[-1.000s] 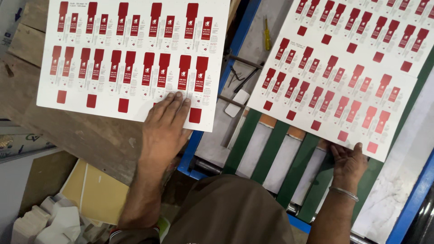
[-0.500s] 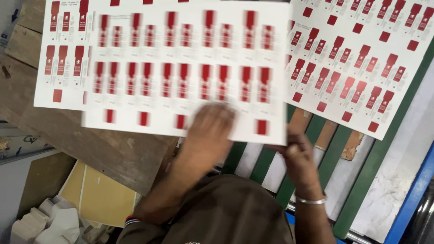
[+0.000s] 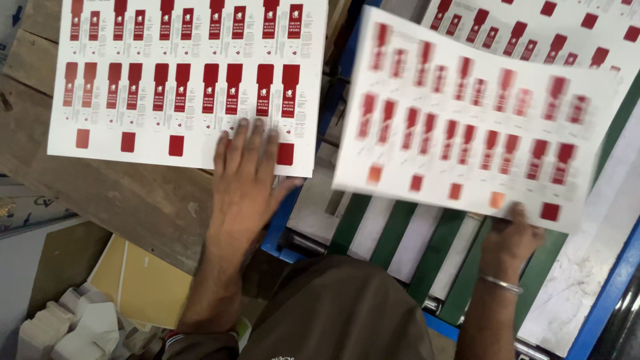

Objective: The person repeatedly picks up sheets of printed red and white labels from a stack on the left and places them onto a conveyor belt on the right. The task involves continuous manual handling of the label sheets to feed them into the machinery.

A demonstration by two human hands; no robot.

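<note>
A stack of white printed sheets (image 3: 180, 80) with rows of red carton blanks lies on a wooden table (image 3: 133, 200). My left hand (image 3: 247, 180) rests flat on the stack's near right corner, fingers spread and holding nothing. My right hand (image 3: 510, 240), with a metal bangle on the wrist, pinches the near edge of another printed sheet (image 3: 467, 120). That sheet is blurred with motion and hangs above the machine bed. Beyond it, at the upper right, lie more printed sheets (image 3: 533, 33).
Green and white belts (image 3: 400, 233) run under the held sheet, inside a blue machine frame (image 3: 600, 313). A gap with metal parts separates table and machine. Yellow cardboard (image 3: 147, 280) and white paper scraps (image 3: 73, 327) lie below the table at lower left.
A sheet was carried leftward and laid on the left stack, where my left hand now lies flat. My right hand has swung back right and grips another sheet in motion.
</note>
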